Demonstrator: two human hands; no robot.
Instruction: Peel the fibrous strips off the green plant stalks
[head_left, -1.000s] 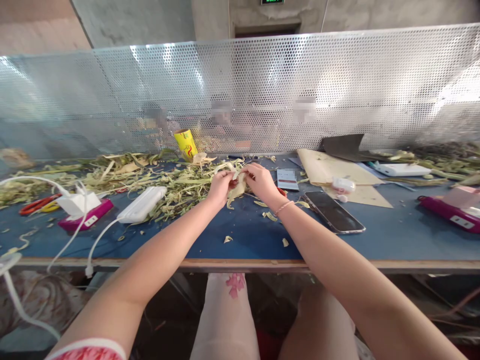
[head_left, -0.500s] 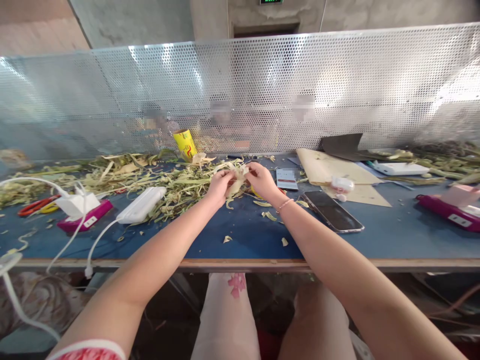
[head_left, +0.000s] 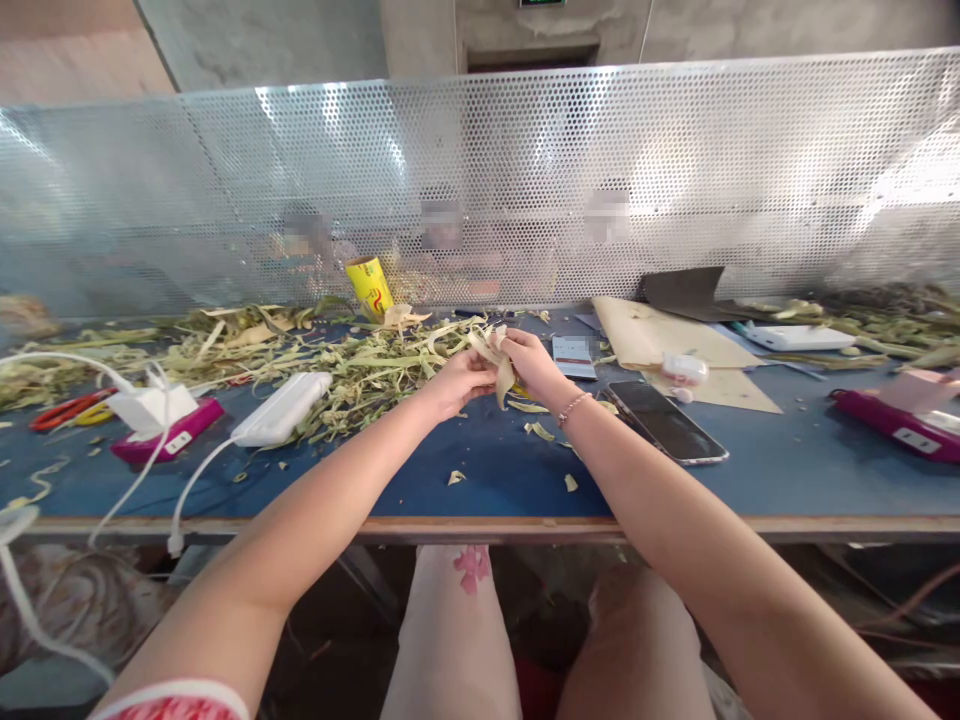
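Observation:
Just above the blue table, my two hands are together around a pale, dry leaf strip [head_left: 504,383]. My right hand [head_left: 531,366] pinches its upper part, and a wide end hangs down between the hands. My left hand [head_left: 463,384] has its fingers bent against the strip from the other side; its fingertips are partly hidden. To the left, close to that hand, lies a loose pile of dried greenish plant strips [head_left: 375,375]. Small pale scraps [head_left: 538,431] are scattered on the table beneath my hands.
A dark phone [head_left: 664,420] and a small card [head_left: 574,357] lie right of my hands. A yellow roll [head_left: 369,288] stands behind the pile. Leftward are a white power bank [head_left: 283,408], a purple power strip [head_left: 169,430] and red-handled scissors [head_left: 67,410]. A perforated metal screen [head_left: 510,150] rises behind.
My left hand has moved slightly right and down, closer to my right hand. The leaf strip has turned and now hangs down between them.

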